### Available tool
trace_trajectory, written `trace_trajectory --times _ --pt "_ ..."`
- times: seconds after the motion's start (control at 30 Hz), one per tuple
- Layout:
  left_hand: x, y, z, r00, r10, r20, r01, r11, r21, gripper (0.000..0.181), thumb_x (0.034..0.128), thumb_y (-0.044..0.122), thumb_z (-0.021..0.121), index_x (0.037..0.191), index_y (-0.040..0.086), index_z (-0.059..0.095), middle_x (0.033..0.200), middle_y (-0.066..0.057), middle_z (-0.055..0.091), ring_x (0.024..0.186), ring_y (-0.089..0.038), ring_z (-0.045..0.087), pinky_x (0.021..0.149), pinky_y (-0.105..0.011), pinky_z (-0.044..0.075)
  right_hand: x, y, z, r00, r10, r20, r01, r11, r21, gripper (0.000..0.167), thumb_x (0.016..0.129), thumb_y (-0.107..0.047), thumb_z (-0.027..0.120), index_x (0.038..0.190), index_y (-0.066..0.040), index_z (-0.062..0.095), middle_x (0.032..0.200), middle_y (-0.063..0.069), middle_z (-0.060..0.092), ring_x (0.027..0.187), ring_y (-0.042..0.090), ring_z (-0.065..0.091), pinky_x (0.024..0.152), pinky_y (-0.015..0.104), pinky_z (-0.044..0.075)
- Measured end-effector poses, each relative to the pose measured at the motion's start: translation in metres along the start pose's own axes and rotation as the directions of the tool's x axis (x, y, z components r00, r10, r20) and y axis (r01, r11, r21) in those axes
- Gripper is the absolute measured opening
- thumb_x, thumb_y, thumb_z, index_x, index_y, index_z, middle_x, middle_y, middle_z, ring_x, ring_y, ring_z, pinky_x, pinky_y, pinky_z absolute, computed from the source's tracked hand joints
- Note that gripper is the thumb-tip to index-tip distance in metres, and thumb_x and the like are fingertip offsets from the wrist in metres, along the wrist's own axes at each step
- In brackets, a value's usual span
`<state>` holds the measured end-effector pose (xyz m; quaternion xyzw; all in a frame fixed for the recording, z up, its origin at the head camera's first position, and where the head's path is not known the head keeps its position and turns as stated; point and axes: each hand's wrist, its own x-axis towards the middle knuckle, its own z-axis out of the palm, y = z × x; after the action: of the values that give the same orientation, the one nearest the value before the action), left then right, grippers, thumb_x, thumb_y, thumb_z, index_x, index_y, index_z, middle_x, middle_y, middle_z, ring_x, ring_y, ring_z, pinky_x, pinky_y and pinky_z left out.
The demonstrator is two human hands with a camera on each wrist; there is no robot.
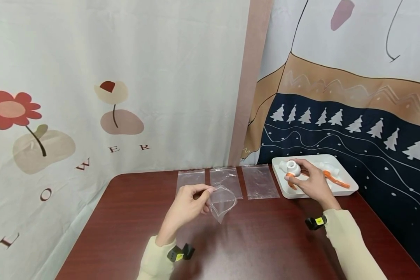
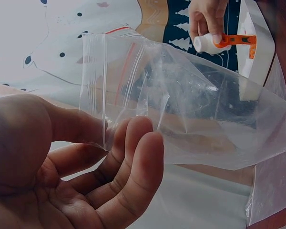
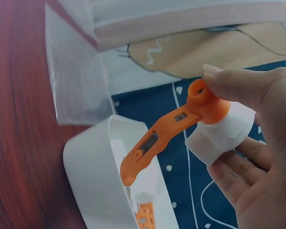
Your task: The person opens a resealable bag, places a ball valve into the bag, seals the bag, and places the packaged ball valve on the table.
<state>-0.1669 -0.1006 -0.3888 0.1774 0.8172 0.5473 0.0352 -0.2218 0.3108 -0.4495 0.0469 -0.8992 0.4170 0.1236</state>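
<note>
A person's left hand [image 1: 187,204] pinches a clear zip bag [image 1: 223,203] near its mouth above the dark red surface [image 1: 126,225]; keeping that mouth spread and steady would likely make filling easier. Farther out, the right hand [image 1: 315,181] grips an orange-and-white part [image 1: 293,168] over the white tray [image 1: 302,195]; leading with its slim orange arm [image 3: 166,128] should spare the bag from snags. Three flat bags [image 1: 260,183] lie beside the tray, along the surface's far edge.

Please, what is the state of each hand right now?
Left hand: holding a clear zip bag.
Right hand: holding a white-and-orange piece.
</note>
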Motion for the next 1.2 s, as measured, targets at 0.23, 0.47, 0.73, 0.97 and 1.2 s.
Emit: trace_trajectory --times 0.23,0.47,0.73,0.97,1.2 --pt "0.000 0.000 0.000 1.000 -0.005 0.002 0.005 1.000 -0.001 0.023 0.1019 0.021 0.066 0.112 0.004 0.076 0.075 -0.021 0.070 0.059 -0.021 0.068 0.057 -0.032 0.061 -0.009 -0.015 0.007 0.999 0.043 -0.020 -0.041 0.996 0.077 0.069 0.086 -0.035 0.085 0.144 -0.017 0.052 0.141 0.018 0.059 0.135 0.046 0.053 0.111 0.064 0.043" --pt "-0.001 -0.001 0.000 1.000 -0.005 0.009 0.005 1.000 -0.005 0.023 0.1020 0.019 0.065 0.113 0.002 0.076 0.075 -0.023 0.070 0.060 -0.023 0.068 0.058 -0.034 0.062 -0.015 -0.032 0.018 1.000 -0.003 -0.016 0.005 0.992 0.127 0.070 0.084 -0.036 0.086 0.143 -0.016 0.053 0.137 0.013 0.061 0.132 0.034 0.055 0.114 0.056 0.043" --pt "0.000 -0.001 0.001 1.000 0.000 0.005 0.000 1.000 -0.003 0.021 0.1018 0.020 0.065 0.112 0.004 0.076 0.075 -0.023 0.070 0.060 -0.024 0.069 0.059 -0.038 0.063 -0.023 -0.060 0.024 0.998 -0.053 0.020 0.048 0.976 0.212 0.068 0.087 -0.029 0.084 0.145 -0.015 0.051 0.142 0.007 0.058 0.133 0.027 0.056 0.111 0.027 0.047" --pt "-0.001 0.000 0.002 1.000 -0.006 0.001 0.006 1.000 -0.003 0.019 0.1014 0.017 0.066 0.110 0.004 0.077 0.073 -0.020 0.069 0.059 -0.026 0.069 0.059 -0.041 0.063 -0.030 -0.081 0.027 0.994 -0.111 0.022 0.100 0.950 0.294 0.068 0.087 -0.020 0.084 0.146 -0.014 0.049 0.146 0.006 0.056 0.131 0.010 0.054 0.108 0.015 0.043" --pt "-0.001 0.000 0.003 1.000 -0.021 -0.004 0.021 1.000 0.000 0.018 0.1011 0.016 0.066 0.110 0.004 0.077 0.072 -0.020 0.069 0.060 -0.030 0.070 0.059 -0.038 0.063 -0.035 -0.099 0.031 0.989 -0.143 0.034 0.118 0.908 0.401 0.069 0.087 -0.015 0.084 0.146 -0.016 0.049 0.149 0.013 0.056 0.131 0.004 0.055 0.106 0.012 0.044"
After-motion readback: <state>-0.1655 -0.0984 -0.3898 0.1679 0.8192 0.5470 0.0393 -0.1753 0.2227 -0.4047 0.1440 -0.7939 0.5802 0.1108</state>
